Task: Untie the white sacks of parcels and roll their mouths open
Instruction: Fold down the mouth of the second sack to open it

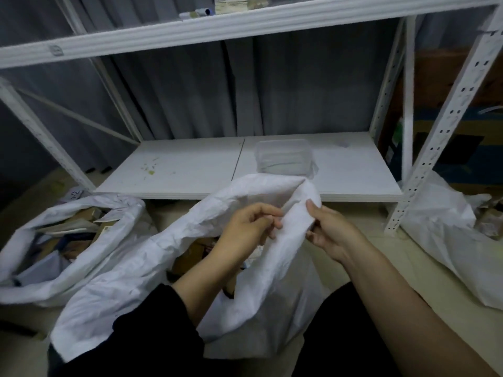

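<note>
In the head view the sack [152, 257] lay on the floor [389, 257] straight ahead, its untied rim running away toward the shelf [177, 164]; left hand [249, 227] and right hand [330, 231] (equally near) each pinched that fold with curled fingers, one either side

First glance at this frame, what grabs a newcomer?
Both hands, left hand and right hand, pinch the raised mouth of the middle white sack at centre. To its left, a second sack lies open with parcels showing. Behind, a clear plastic tub sits on the white rack's lower shelf.
</note>
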